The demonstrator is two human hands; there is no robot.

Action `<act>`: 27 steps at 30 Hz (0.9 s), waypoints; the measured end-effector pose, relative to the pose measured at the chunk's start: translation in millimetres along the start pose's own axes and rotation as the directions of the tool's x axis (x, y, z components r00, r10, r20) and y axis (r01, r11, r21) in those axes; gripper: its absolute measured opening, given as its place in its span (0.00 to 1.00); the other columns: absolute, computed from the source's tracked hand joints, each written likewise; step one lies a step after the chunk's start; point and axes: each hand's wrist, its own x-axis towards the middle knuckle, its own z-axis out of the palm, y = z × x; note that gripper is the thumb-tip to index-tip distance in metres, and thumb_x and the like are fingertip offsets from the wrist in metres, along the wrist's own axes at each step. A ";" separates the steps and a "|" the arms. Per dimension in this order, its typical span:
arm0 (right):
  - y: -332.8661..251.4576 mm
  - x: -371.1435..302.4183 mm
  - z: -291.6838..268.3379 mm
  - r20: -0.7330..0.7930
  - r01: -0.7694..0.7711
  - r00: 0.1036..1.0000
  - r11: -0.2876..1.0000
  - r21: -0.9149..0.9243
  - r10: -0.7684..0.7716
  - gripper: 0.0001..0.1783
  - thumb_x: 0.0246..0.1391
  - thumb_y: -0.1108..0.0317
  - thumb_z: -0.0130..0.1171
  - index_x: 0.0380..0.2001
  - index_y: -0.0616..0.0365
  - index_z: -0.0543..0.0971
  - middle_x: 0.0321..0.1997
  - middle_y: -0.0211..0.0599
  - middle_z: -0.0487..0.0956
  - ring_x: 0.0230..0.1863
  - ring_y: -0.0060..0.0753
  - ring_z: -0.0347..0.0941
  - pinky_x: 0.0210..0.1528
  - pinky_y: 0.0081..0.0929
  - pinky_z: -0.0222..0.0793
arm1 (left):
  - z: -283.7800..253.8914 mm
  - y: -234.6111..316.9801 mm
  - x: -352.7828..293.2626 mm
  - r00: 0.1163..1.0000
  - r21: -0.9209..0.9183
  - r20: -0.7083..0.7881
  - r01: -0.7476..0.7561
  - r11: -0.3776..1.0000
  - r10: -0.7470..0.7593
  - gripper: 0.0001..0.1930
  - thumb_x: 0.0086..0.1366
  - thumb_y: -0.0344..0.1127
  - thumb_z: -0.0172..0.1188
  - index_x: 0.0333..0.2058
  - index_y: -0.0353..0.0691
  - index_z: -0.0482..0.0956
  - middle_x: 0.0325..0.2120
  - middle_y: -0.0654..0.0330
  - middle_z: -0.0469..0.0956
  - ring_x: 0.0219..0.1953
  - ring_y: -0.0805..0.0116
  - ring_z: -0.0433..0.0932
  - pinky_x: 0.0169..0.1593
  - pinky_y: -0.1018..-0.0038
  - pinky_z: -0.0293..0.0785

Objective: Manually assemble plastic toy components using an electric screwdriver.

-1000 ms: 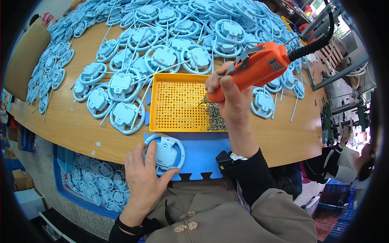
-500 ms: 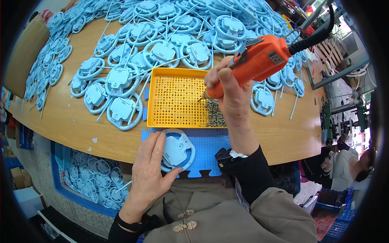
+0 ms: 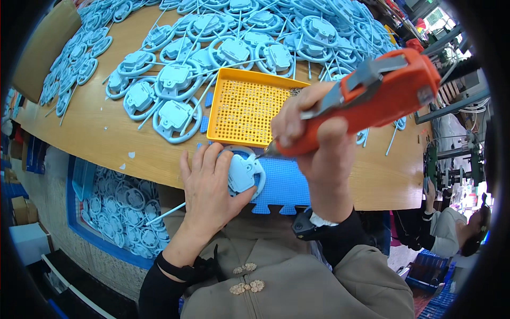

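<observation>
My right hand [image 3: 326, 159] is closed round an orange electric screwdriver [image 3: 377, 98], tilted so that its bit points down to the left. The bit's tip is at the upper right of a light blue plastic ring-shaped part [image 3: 241, 174] with a box-like centre; whether it touches cannot be made out. My left hand [image 3: 210, 186] grips this part's left side, fingers over the far rim and thumb along the near edge. A thin rod from it shows left of my wrist. Beneath lies a blue foam mat [image 3: 287, 183]. Just beyond is a yellow perforated tray [image 3: 213, 119]; my right hand hides much of its right side.
Many similar blue parts [image 3: 175, 77] are heaped across the far side of the wooden table [image 3: 154, 159]. Below the table's left edge, a blue crate [image 3: 79, 226] holds more. Another person [image 3: 451, 228] sits at the right, near machinery.
The screwdriver has come from over the screws in the tray down to the part under my left hand. The view has shifted slightly; my left hand keeps its grip.
</observation>
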 end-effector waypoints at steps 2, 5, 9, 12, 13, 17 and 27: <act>7.4 -11.4 10.2 -0.024 0.003 1.000 1.000 -0.016 -0.004 0.30 0.49 0.43 0.64 0.37 0.59 0.68 0.22 0.33 0.70 0.23 0.27 0.68 0.25 0.26 0.67 | -0.1 1.4 -0.1 1.000 0.006 0.005 0.006 1.000 -0.006 0.36 0.39 0.45 0.72 0.47 0.38 0.68 0.49 0.54 0.66 0.55 0.53 0.63 0.59 0.47 0.51; 14.7 -19.3 18.4 -0.060 -0.042 0.997 0.999 0.020 0.043 0.30 0.48 0.44 0.65 0.36 0.60 0.69 0.22 0.34 0.71 0.23 0.28 0.69 0.25 0.25 0.68 | -0.1 1.3 -0.4 1.000 0.011 0.013 0.013 1.000 -0.013 0.37 0.39 0.46 0.72 0.48 0.38 0.68 0.49 0.54 0.66 0.55 0.52 0.63 0.59 0.47 0.50; 21.3 -20.1 17.2 -0.043 -0.036 0.998 0.999 0.034 0.037 0.27 0.45 0.50 0.70 0.34 0.60 0.69 0.20 0.34 0.71 0.21 0.27 0.69 0.22 0.23 0.66 | -1.9 0.6 -0.7 0.999 0.012 0.032 0.016 1.000 -0.016 0.39 0.39 0.47 0.72 0.50 0.38 0.68 0.49 0.54 0.66 0.56 0.51 0.62 0.59 0.46 0.50; 19.5 -23.6 18.5 -0.020 -0.094 0.995 0.994 0.056 0.095 0.25 0.46 0.54 0.70 0.33 0.60 0.69 0.20 0.35 0.71 0.20 0.27 0.69 0.19 0.22 0.63 | -1.0 -0.6 -2.3 0.999 0.014 0.044 0.021 1.000 -0.022 0.41 0.39 0.47 0.73 0.52 0.38 0.67 0.50 0.54 0.66 0.56 0.51 0.62 0.59 0.45 0.50; 22.6 -23.0 19.8 -0.020 -0.095 0.995 0.994 0.056 0.096 0.25 0.46 0.54 0.70 0.33 0.60 0.69 0.20 0.35 0.71 0.20 0.27 0.69 0.19 0.22 0.63 | 0.2 -1.1 -2.5 0.999 0.013 0.044 0.021 1.000 -0.022 0.41 0.39 0.47 0.73 0.52 0.38 0.67 0.50 0.54 0.66 0.56 0.51 0.62 0.59 0.45 0.50; 27.9 -20.0 26.7 -0.013 -0.067 0.998 0.997 0.043 0.067 0.23 0.47 0.58 0.70 0.34 0.60 0.69 0.19 0.35 0.71 0.19 0.27 0.68 0.18 0.21 0.61 | 1.1 -0.5 -0.6 1.000 -0.012 0.007 0.020 1.000 -0.020 0.38 0.39 0.48 0.73 0.48 0.38 0.69 0.49 0.53 0.66 0.55 0.50 0.63 0.59 0.44 0.50; 2.9 -6.9 17.6 0.047 -0.026 0.999 0.999 0.027 0.024 0.28 0.52 0.42 0.60 0.36 0.58 0.69 0.22 0.31 0.70 0.21 0.26 0.68 0.22 0.24 0.66 | -2.8 -0.6 -4.2 0.999 -0.025 0.002 0.039 0.999 -0.039 0.37 0.38 0.46 0.74 0.48 0.41 0.69 0.49 0.56 0.66 0.55 0.55 0.64 0.58 0.48 0.51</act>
